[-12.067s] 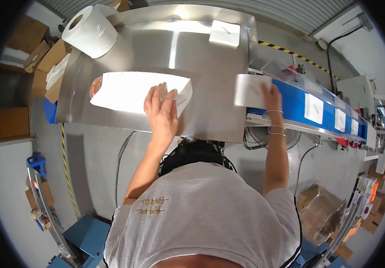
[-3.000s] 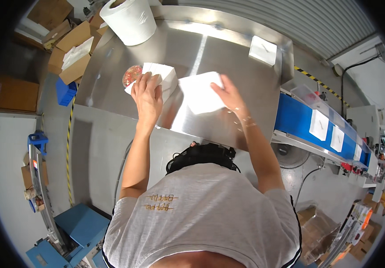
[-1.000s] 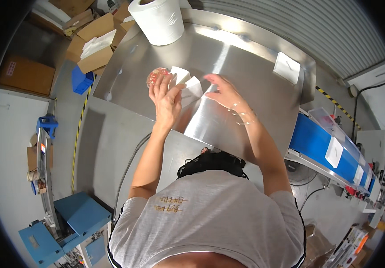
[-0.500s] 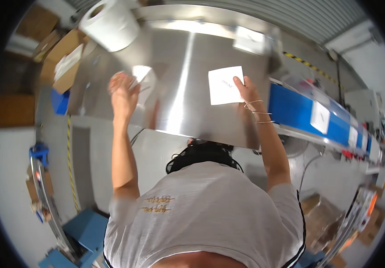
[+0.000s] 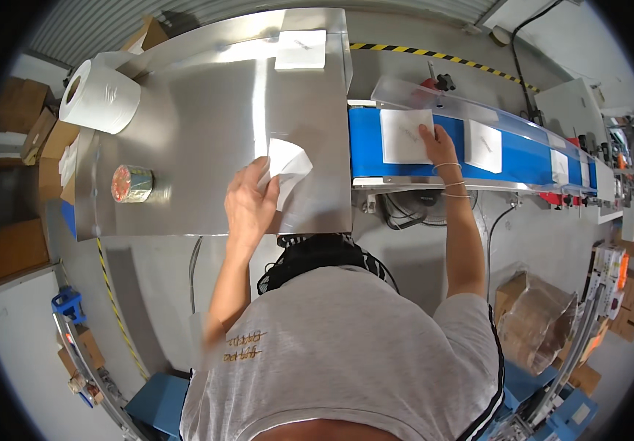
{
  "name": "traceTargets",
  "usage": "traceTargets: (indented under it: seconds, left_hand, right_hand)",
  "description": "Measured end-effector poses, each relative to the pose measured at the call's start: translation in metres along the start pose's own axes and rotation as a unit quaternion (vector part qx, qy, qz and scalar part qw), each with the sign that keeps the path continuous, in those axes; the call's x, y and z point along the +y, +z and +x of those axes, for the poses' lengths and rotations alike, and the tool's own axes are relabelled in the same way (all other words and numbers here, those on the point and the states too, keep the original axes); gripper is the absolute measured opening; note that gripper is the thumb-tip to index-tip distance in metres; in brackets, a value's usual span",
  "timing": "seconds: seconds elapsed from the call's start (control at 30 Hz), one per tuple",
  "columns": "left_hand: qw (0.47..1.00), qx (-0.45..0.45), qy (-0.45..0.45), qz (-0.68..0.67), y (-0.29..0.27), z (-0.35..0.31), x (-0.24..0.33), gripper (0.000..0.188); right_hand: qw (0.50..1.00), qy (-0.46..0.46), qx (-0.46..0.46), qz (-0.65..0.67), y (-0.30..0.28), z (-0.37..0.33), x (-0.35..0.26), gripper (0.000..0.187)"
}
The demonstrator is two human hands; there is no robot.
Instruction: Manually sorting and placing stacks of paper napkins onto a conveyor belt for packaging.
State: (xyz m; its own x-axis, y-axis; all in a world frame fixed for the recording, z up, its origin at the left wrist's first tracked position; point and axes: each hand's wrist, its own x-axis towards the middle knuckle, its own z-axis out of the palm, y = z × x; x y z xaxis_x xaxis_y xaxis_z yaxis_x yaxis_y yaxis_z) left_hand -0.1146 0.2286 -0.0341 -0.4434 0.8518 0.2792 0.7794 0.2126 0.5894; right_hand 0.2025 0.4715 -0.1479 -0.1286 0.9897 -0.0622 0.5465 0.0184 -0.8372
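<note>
White flat square packet [image 5: 406, 138] looks light, pliable; I'd take its edge, where my right hand [image 5: 440, 145] pinches; my left hand [image 5: 251, 200] clasps a white papery bundle [image 5: 290, 163].

Table [image 5: 206, 95]: smooth bare metal, glossy, bright streak of reflected light. White packets [image 5: 403, 138]: matt, paper-like, flat-faced. Small cylinder [image 5: 141, 184]: shiny, foil-like side. Large white roll [image 5: 109, 100]: smooth, light sheen, faint wrinkles. Conveyor belt [image 5: 365, 153]: smooth blue, low sheen. Guard above belt [image 5: 399, 91]: clear, glossy plastic. Shirt [image 5: 346, 345]: soft matt cloth, creased. Bag at right [image 5: 548, 320]: clear, crinkled, glossy plastic. Bracelets [image 5: 455, 184]: thin, shiny metal.
</note>
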Motion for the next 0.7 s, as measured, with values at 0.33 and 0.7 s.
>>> traceTargets:
  seconds: [0.33, 0.7]
  left_hand:
    - [0.997, 0.062, 0.013, 0.034, 0.004, -0.003, 0.011, 0.034]
    - [0.998, 0.045, -0.018, 0.040, 0.001, -0.006, 0.001, 0.028]
  right_hand:
    - [0.838, -0.176, 0.267, -0.443, -0.026, -0.005, -0.023, 0.061]
    - [0.906, -0.237, -0.333, 0.109, 0.105, -0.051, -0.148, 0.047]
